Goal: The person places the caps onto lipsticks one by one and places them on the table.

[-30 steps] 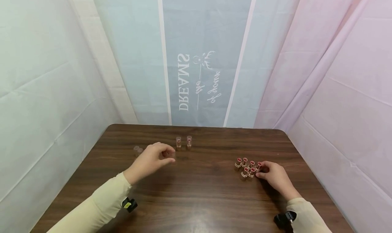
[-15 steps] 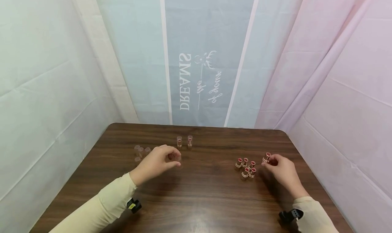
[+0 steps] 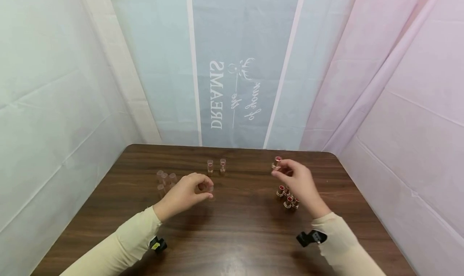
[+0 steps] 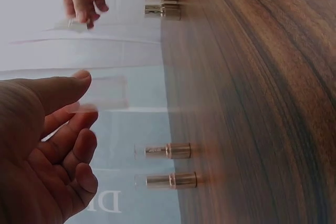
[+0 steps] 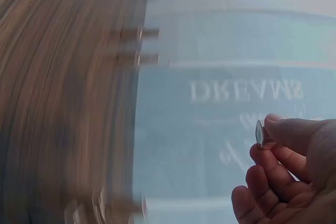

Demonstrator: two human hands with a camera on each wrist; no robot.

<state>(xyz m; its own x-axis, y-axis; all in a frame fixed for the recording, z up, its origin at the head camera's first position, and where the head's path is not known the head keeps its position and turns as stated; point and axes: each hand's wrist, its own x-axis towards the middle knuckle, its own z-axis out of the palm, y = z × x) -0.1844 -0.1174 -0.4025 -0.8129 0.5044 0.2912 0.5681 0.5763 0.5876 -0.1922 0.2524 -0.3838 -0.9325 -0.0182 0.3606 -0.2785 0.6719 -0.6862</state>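
Note:
In the head view my left hand [image 3: 183, 195] hovers over the table's middle left. Its thumb and fingers pinch a clear lipstick cap [image 4: 109, 92], see-through and blurred in the left wrist view. My right hand [image 3: 300, 184] is raised at the right, pinching a rose-gold lipstick [image 3: 276, 162] with a red top, held nearly upright. Just below that hand, several uncapped lipsticks [image 3: 288, 203] stand in a cluster, partly hidden by it. Toward the back stand two lipsticks under clear caps, a left one [image 3: 210, 167] and a right one [image 3: 222, 166].
Several clear caps [image 3: 161, 190] stand on the left, some partly behind my left hand. The dark wooden table [image 3: 239, 227] has rounded far corners. Behind it hangs a blue cloth [image 3: 246, 34] with mirrored lettering, and pale cloths flank both sides.
My right hand has lifted a lipstick from the cluster, drawn it to the right, then carried it left and toward the back. The left hand has shifted slightly right, holding the cap.

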